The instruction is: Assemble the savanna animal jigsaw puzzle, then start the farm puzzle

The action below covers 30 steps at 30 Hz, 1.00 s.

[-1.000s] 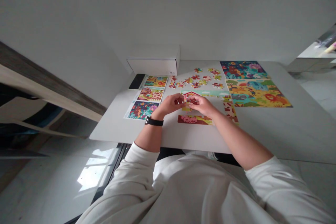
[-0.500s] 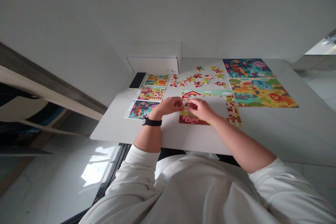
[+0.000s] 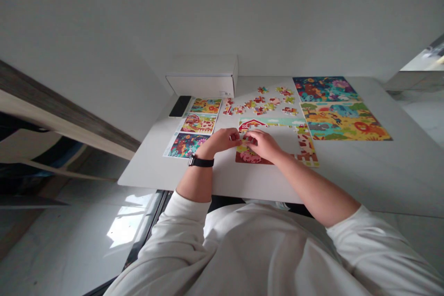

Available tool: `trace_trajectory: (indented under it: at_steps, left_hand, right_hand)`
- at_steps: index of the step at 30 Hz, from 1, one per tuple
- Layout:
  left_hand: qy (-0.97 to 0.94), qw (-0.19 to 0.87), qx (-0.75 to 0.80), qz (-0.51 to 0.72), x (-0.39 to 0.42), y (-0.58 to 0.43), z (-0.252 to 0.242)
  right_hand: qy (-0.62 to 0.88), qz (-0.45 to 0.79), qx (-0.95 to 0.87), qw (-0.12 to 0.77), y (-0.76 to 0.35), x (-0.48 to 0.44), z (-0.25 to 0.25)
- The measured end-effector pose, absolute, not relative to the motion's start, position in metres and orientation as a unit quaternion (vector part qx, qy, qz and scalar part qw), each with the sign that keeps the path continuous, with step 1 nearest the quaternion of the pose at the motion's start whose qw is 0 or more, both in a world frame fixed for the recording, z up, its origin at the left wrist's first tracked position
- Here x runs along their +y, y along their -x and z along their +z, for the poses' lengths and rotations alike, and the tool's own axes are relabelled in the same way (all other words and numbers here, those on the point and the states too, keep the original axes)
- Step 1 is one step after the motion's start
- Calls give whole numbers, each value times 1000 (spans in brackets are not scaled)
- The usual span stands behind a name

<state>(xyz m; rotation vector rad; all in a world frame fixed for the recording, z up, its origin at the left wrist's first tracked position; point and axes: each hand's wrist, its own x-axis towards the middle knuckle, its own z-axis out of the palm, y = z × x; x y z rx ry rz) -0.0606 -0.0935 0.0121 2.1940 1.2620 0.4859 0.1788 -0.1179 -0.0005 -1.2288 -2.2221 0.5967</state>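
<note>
A farm jigsaw puzzle (image 3: pixel 255 157) lies partly joined on the table, its edge pieces framing bare tabletop. At its left side, my left hand (image 3: pixel 225 141) has its fingers curled and pinched; what they hold, if anything, is hidden. Facing it, my right hand (image 3: pixel 262 143) is bent over the same side, thumb and fingers pinched on a small puzzle piece mostly covered by the fingertips. The two hands' fingertips nearly meet there. Loose puzzle pieces (image 3: pixel 259 110) lie scattered beyond the frame.
Left of the puzzle is a picture sheet (image 3: pixel 197 124) with three scenes, a black phone (image 3: pixel 180 106) beside it. A white box (image 3: pixel 201 84) stands at the back against the wall. Two finished puzzles, a dark one (image 3: pixel 324 89) and a safari one (image 3: pixel 347 121), lie at right.
Both hands stay at the left side of the puzzle with only slight finger movement. The whole view has shifted a little; the loose pieces look unmoved.
</note>
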Motion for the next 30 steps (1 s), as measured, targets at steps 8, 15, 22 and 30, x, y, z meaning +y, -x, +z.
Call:
trace_trajectory:
  at_steps: [8,15,22,30]
  left_hand:
    - [-813,247,497,174,-94,60,12]
    - [-818,269,487,150,-97,62,17]
    - [-825,262,487,113,-100,61,20]
    - [-828,251,490,102,-101,61,21]
  right_hand:
    - [473,176,-829,242,-183,-117,0]
    - [472,139,-850,190,-186,-122,9]
    - [456,129,-868,150,-181,-126,7]
    - [457,128,-871,128,-179,-126,9]
